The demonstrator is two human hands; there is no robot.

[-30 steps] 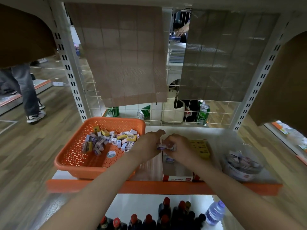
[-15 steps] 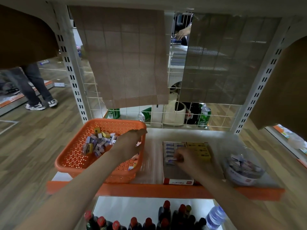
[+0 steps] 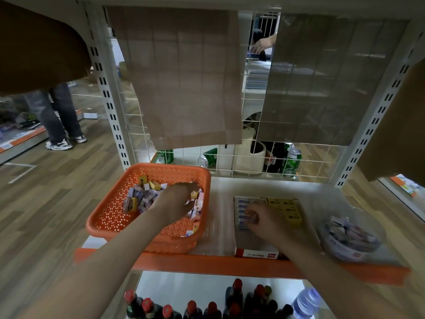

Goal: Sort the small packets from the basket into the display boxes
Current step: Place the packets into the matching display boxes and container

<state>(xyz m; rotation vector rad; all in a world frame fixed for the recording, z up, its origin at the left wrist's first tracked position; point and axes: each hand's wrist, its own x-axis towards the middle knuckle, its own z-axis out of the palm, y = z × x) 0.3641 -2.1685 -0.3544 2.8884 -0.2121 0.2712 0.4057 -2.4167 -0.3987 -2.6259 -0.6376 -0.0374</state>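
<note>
Here the packets [image 3: 142, 196] are heaped in the basket [image 3: 108, 203], the pile stretched toward its far left corner. The nearer left hand [image 3: 177, 201] is sunk among them, its grip hidden. Right of the basket, a single packet [image 3: 251, 219] is pinched by the right hand [image 3: 264, 219] over the box [image 3: 253, 242].

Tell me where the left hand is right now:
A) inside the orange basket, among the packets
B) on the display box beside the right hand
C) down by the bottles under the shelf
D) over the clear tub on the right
A: the left hand reaches into the orange basket over the loose packets, while the right hand is at the display box.
</note>
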